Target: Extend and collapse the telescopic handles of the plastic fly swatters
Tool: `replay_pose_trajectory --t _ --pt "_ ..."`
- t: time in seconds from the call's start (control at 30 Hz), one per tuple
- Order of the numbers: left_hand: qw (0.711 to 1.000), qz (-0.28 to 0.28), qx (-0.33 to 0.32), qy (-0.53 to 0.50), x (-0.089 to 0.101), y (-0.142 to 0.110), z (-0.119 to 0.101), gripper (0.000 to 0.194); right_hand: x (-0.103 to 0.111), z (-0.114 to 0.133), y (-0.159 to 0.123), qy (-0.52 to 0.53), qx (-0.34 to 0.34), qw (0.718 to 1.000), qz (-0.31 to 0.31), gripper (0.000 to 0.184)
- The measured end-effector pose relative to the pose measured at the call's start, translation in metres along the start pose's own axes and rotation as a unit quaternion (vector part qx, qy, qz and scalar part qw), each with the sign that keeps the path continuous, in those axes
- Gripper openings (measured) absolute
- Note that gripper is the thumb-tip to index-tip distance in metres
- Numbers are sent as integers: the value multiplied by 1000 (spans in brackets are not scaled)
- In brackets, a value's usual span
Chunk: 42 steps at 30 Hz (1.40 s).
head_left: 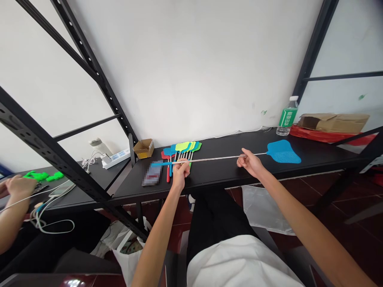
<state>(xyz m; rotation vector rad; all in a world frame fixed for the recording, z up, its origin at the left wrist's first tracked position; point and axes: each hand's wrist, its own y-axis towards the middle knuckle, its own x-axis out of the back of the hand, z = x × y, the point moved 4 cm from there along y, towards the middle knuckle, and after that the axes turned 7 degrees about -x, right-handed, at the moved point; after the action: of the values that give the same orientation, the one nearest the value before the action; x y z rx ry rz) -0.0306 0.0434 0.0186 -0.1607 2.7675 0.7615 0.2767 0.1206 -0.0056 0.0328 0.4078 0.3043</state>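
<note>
A blue fly swatter (283, 152) with a long, thin metal shaft stretches sideways above the black table. My left hand (181, 169) is closed on the shaft close to its blue handle. Farther right, my right hand (249, 162) pinches the same shaft, a short way from the blue paddle. Behind and below my left hand lies a row of fly swatters (183, 147) in red, blue, yellow and green, paddles toward the wall. A blurred flat packet (153, 173) rests left of them.
A small cardboard box (143, 148) stands at the table's left end. At the right are a water bottle (287, 115) and an open carton (334, 122) on red plastic. Black shelf posts (98, 79) frame the table. Another person's hand (20, 186) is at the far left.
</note>
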Motion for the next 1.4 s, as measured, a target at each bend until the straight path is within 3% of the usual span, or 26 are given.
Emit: replay_pose_trajectory --t 0.2,0.3,0.93,1.13,1.4 --pt "999 45 1 18 -2 -1 2 21 4 -4 2 -67 -3 998 7 66" --pt "998 45 2 40 -2 -1 3 31 3 -3 1 -68 5 998 16 64" --pt "995 -91 0 30 9 -1 8 51 -1 -2 -1 -31 1 999 32 54" --pt "997 -55 -9 59 6 0 8 46 3 -2 1 -9 8 1000 19 52" --pt "995 41 -5 95 -5 -3 1 44 0 1 -1 -13 14 1000 7 51"
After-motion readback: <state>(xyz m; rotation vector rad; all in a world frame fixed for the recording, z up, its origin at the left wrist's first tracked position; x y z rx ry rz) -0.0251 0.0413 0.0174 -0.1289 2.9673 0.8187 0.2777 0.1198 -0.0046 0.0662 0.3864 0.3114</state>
